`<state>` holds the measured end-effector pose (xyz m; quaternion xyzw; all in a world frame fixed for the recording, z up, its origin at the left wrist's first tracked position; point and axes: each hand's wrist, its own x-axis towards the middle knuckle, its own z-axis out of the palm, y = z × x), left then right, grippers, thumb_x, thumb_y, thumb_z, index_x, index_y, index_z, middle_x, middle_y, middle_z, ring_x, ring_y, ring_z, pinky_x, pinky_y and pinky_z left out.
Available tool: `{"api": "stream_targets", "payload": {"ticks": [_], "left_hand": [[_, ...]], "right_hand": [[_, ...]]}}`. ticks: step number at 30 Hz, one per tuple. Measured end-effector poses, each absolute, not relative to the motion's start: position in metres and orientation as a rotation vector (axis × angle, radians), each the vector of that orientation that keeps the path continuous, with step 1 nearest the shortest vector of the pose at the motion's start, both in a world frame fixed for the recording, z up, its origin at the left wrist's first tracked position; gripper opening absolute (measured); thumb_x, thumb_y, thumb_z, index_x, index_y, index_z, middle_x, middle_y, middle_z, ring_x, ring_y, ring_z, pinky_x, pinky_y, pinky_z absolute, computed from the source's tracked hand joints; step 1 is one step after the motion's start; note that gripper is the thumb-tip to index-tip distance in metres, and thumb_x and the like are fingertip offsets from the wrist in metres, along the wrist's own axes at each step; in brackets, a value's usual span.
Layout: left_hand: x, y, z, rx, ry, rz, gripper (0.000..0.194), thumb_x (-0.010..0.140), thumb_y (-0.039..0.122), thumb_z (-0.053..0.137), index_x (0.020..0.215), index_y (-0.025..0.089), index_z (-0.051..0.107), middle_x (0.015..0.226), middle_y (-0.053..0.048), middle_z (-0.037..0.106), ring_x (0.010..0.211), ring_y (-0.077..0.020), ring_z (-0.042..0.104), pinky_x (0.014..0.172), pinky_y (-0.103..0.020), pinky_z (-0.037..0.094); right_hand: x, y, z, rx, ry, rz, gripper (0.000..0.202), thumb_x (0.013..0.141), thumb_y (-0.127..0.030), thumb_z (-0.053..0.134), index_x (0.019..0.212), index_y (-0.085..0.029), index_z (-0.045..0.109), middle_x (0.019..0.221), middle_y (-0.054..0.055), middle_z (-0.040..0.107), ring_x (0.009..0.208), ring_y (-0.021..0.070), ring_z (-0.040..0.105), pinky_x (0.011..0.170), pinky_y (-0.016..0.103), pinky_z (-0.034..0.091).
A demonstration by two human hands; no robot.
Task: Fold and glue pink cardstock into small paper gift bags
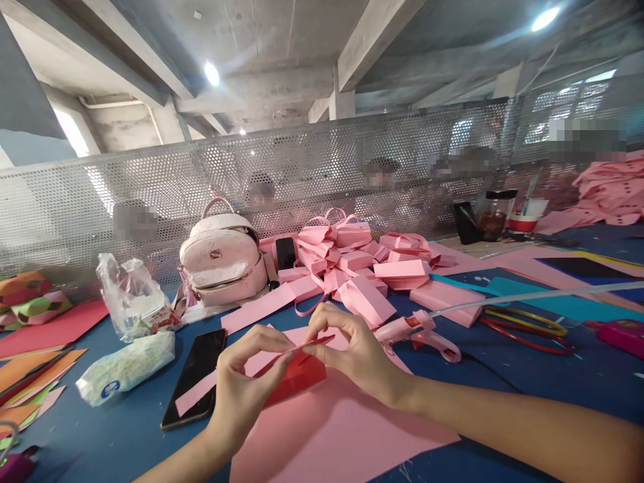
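Above a large pink paper sheet (pixel 347 429), both hands pinch the upper edge of a folded red paper piece (pixel 302 377). My left hand (pixel 246 372) grips it at the left between thumb and index finger. From the right, my right hand (pixel 355 355) holds the same edge with its thumb and fingertips. A narrow pink paper strip (pixel 196 394) runs out from behind my left hand, across a black phone (pixel 201 369). Just beyond my right hand lies a pink glue gun (pixel 417 332). My fingers partly hide the red piece's top edge.
Folded pink paper boxes (pixel 362 261) are piled at the back, beside a pink backpack (pixel 221 258). Tissues (pixel 128 369) and a plastic bag (pixel 133 295) sit at left. Right are teal sheets (pixel 548 305) and coiled red and yellow bands (pixel 528 329). A perforated metal partition (pixel 312 161) stands behind.
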<state>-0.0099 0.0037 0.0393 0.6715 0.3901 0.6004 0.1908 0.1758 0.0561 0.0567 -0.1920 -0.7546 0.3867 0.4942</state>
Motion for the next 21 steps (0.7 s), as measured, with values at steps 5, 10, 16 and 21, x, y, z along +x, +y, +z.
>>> {"api": "stream_targets", "payload": {"ticks": [5, 10, 16, 21], "left_hand": [[-0.0096, 0.0040, 0.0389, 1.903, 1.073, 1.695, 0.011, 0.087, 0.017, 0.071, 0.076, 0.021, 0.072, 0.078, -0.002, 0.071, 0.078, -0.0156, 0.066, 0.074, -0.024, 0.052], [-0.0090, 0.0033, 0.0400, 1.871, 1.088, 1.682, 0.010, 0.087, 0.019, 0.071, 0.078, 0.020, 0.074, 0.079, -0.002, 0.072, 0.079, -0.0163, 0.067, 0.075, -0.025, 0.052], [-0.0076, 0.0015, 0.0427, 1.897, 1.117, 1.677, 0.010, 0.087, 0.020, 0.071, 0.078, 0.020, 0.075, 0.077, -0.004, 0.073, 0.077, -0.0186, 0.069, 0.073, -0.027, 0.054], [-0.0074, 0.0004, 0.0445, 1.936, 1.099, 1.678, 0.010, 0.087, 0.020, 0.071, 0.076, 0.019, 0.074, 0.076, -0.005, 0.073, 0.076, -0.0196, 0.068, 0.072, -0.029, 0.054]], "right_hand": [[0.1754, 0.0566, 0.0561, -0.470, -1.832, 0.937, 0.012, 0.085, -0.021, 0.073, 0.075, -0.022, 0.067, 0.078, -0.001, 0.062, 0.079, 0.0173, 0.055, 0.079, 0.032, 0.043], [0.1753, 0.0580, 0.0551, -0.458, -1.826, 0.947, 0.012, 0.084, -0.016, 0.073, 0.075, -0.022, 0.067, 0.079, -0.001, 0.062, 0.079, 0.0166, 0.055, 0.080, 0.031, 0.042], [0.1762, 0.0546, 0.0559, -0.466, -1.830, 0.951, 0.011, 0.083, -0.016, 0.072, 0.075, -0.022, 0.067, 0.079, -0.001, 0.062, 0.080, 0.0169, 0.056, 0.079, 0.031, 0.043], [0.1772, 0.0536, 0.0561, -0.465, -1.846, 0.939, 0.010, 0.084, -0.018, 0.073, 0.076, -0.022, 0.068, 0.080, 0.000, 0.062, 0.082, 0.0174, 0.057, 0.079, 0.032, 0.043]]}}
